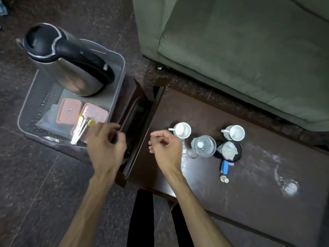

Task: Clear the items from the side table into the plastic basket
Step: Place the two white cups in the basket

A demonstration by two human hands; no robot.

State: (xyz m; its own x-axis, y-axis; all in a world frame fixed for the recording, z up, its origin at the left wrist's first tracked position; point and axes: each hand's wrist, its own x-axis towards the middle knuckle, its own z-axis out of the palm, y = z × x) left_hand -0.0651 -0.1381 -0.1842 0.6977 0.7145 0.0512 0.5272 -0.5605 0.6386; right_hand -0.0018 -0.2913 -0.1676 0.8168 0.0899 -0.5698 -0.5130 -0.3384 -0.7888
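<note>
The grey plastic basket (118, 75) stands at left on a dark stool. It holds a steel kettle (71, 68), pink lidded boxes (70, 111) and a bundle of white and yellow sachets (81, 130). My left hand (106, 148) hovers at the basket's near right corner, fingers apart, its index tip just beside the sachets. My right hand (165, 148) hangs loosely curled and empty over the left end of the dark side table (249, 202). On the table stand two white cups (182, 131) (235, 133), a clear water bottle (203, 146) and a black holder with white tissue (228, 150).
A small blue item (224, 167) and a tiny bottle (224, 179) lie in front of the holder. A clear glass object (290, 188) sits further right. A green sofa (240, 41) borders the table's far side. Dark stone floor surrounds the stool.
</note>
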